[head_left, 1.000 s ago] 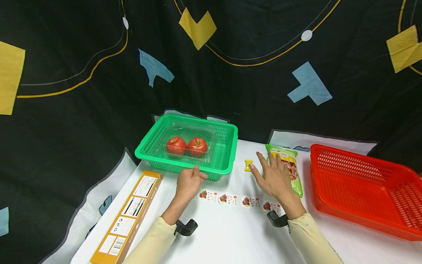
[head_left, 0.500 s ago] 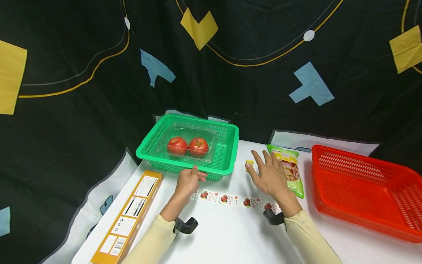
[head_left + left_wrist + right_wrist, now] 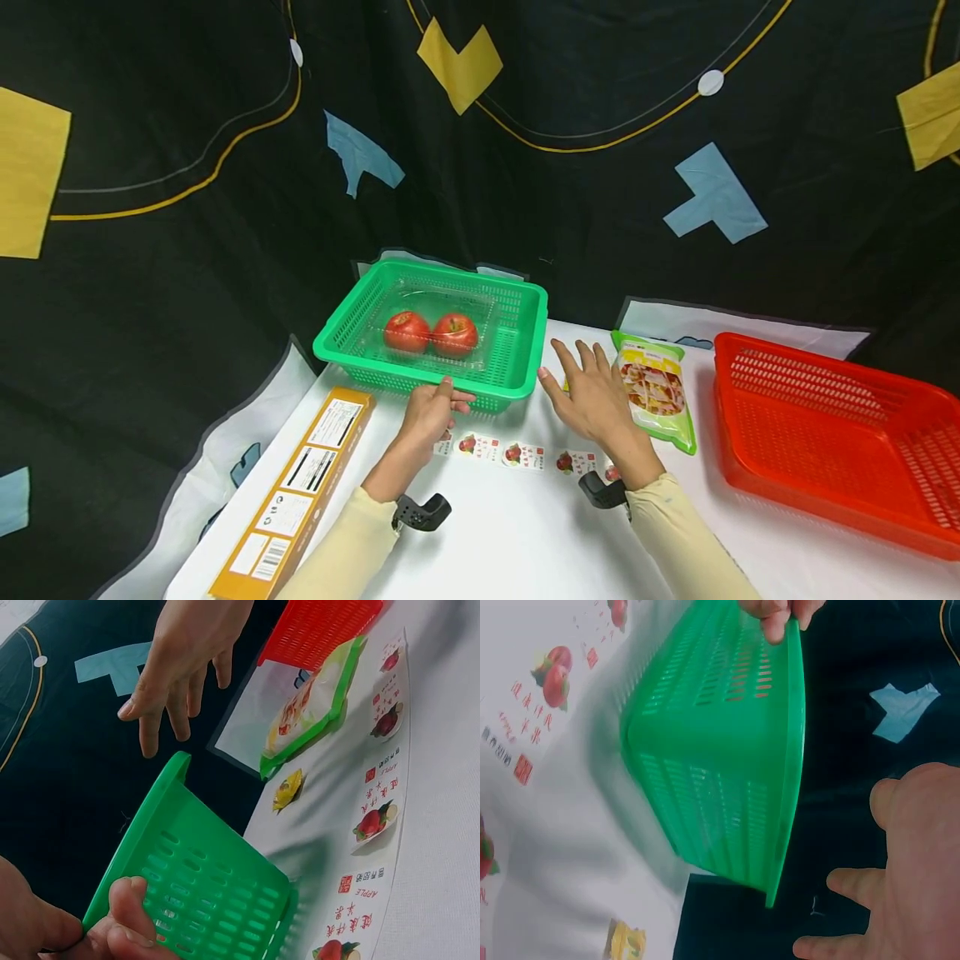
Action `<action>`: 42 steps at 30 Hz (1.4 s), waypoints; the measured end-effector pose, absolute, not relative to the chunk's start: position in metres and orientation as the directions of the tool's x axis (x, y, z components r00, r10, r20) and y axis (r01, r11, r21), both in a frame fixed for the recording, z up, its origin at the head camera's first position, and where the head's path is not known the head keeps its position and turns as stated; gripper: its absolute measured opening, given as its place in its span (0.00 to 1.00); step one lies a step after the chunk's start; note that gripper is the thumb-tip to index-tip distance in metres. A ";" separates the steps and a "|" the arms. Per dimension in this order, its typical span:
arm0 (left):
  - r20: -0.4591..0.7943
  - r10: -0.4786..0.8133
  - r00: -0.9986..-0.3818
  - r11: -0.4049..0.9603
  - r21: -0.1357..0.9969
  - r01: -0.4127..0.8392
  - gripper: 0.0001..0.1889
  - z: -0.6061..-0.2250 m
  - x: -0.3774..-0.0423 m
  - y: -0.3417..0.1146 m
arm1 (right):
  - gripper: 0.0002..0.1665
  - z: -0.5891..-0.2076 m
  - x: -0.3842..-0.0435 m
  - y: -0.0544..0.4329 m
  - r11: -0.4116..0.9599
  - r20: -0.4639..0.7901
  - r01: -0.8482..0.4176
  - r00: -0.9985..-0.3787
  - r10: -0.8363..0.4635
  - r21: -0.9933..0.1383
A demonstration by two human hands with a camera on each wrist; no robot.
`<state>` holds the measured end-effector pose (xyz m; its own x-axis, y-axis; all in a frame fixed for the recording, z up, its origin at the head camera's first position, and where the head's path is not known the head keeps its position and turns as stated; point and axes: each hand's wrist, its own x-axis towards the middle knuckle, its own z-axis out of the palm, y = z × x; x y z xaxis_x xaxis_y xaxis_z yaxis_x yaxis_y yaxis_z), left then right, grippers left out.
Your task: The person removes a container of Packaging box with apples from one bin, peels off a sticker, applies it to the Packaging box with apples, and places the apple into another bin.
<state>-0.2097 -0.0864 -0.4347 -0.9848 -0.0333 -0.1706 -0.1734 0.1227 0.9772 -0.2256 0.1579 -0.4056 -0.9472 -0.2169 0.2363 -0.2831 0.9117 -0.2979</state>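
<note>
A green plastic basket (image 3: 525, 350) stands on the white table, with two red apples (image 3: 455, 335) under a clear plastic container (image 3: 483, 321) inside it. My left hand (image 3: 429, 412) pinches the basket's front rim between thumb and fingers, as the left wrist view also shows at close range. Just right of the basket my right hand (image 3: 596, 400) hovers with spread fingers, holding nothing. It mostly covers a small yellow wrapped packet in the head view; the left wrist view shows this yellow packet (image 3: 288, 790) lying on the table.
A strip of apple stickers (image 3: 522, 456) lies in front of the basket. An orange-brown long box (image 3: 296, 492) is at the left. On the right are a green-edged food bag (image 3: 654, 387) and a red basket (image 3: 817, 433). A dark curtain (image 3: 480, 208) hangs behind.
My right hand has moved left, from over the food bag toward the green basket, uncovering the bag and covering the yellow packet. My left hand stays on the rim.
</note>
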 end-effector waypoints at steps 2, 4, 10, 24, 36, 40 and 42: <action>-0.176 -0.027 -0.984 0.123 0.976 -0.178 0.28 -0.435 -0.210 -0.086 | 0.38 -0.406 -0.226 0.155 0.908 0.249 -0.291 -0.943 -0.220 -0.300; -0.182 -0.024 -0.983 0.127 0.975 -0.183 0.28 -0.435 -0.210 -0.087 | 0.38 -0.406 -0.227 0.152 0.904 0.254 -0.296 -0.941 -0.222 -0.307; -0.193 -0.020 -0.981 0.124 0.973 -0.194 0.28 -0.435 -0.211 -0.088 | 0.39 -0.408 -0.230 0.142 0.895 0.250 -0.308 -0.940 -0.233 -0.323; -0.189 -0.014 -0.982 0.124 0.974 -0.189 0.28 -0.436 -0.211 -0.088 | 0.39 -0.407 -0.240 0.121 0.881 0.198 -0.313 -0.946 -0.256 -0.354; -0.171 0.005 -0.985 0.124 0.978 -0.170 0.27 -0.438 -0.211 -0.090 | 0.39 -0.403 -0.244 0.110 0.876 0.178 -0.335 -0.940 -0.290 -0.345; -0.168 0.010 -0.986 0.127 0.978 -0.165 0.27 -0.438 -0.211 -0.090 | 0.39 -0.401 -0.246 0.104 0.868 0.178 -0.351 -0.935 -0.306 -0.352; -0.171 0.014 -0.985 0.125 0.978 -0.168 0.28 -0.438 -0.211 -0.091 | 0.39 -0.401 -0.247 0.102 0.862 0.178 -0.356 -0.934 -0.311 -0.360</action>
<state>-0.2105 -0.0906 -0.4379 -0.9851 0.0141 -0.1712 -0.1682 0.1252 0.9778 -0.2473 0.1018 -0.4006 -0.9335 -0.3113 0.1779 -0.3562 0.8625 -0.3596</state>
